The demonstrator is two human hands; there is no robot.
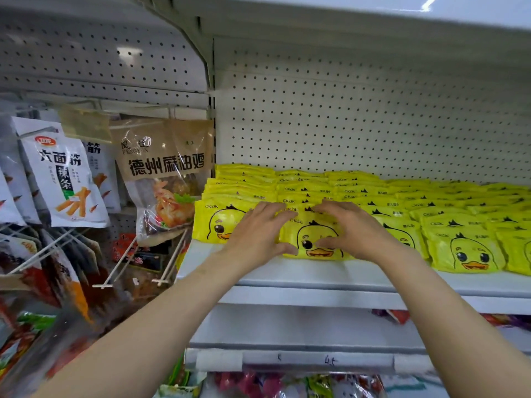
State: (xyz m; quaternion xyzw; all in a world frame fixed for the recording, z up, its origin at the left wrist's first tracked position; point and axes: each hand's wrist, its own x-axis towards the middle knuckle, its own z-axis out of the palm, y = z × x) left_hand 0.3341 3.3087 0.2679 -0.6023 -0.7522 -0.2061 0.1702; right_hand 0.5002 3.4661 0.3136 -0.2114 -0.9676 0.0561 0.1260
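Rows of yellow duck-face packets fill a white shelf (287, 272). Both my hands are on the front packet (314, 239) of the second row from the left. My left hand (258, 234) lies at its left side, fingers over the top edge and thumb at the lower left corner. At the packet's right side is my right hand (353, 228), its fingers curved over the top and its thumb on the duck face. The packet leans back against the ones behind it. A neighbouring packet (217, 224) stands to the left, partly hidden by my left hand.
More yellow packets (465, 248) run to the right along the shelf. A white pegboard (359, 116) backs it. To the left, snack bags hang on hooks, among them a brown chicken bag (166, 170) and a white bag (64, 179). Below is another shelf with colourful packs (287, 383).
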